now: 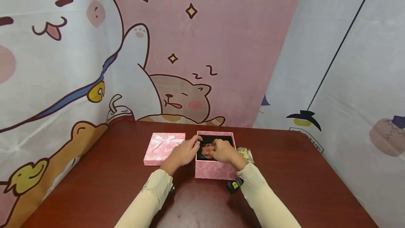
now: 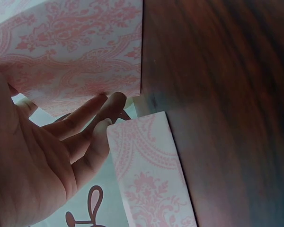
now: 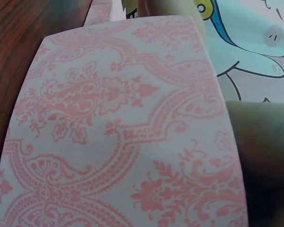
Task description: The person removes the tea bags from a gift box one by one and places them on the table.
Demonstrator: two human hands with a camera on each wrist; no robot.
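An open pink patterned box with a dark inside stands on the table. At its left rim, my left hand holds the wall. In the left wrist view, that hand's fingers lie along the outside of the box. My right hand reaches over the front right edge and pinches a small clear packet with reddish print inside the box. In the right wrist view the box's outer wall hides most of the right hand and the packet.
Left of the box lies its pink lid with a pale ribbon bow. A gold-toned packet lies on the dark red table just right of the box. A cartoon-printed cloth hangs behind.
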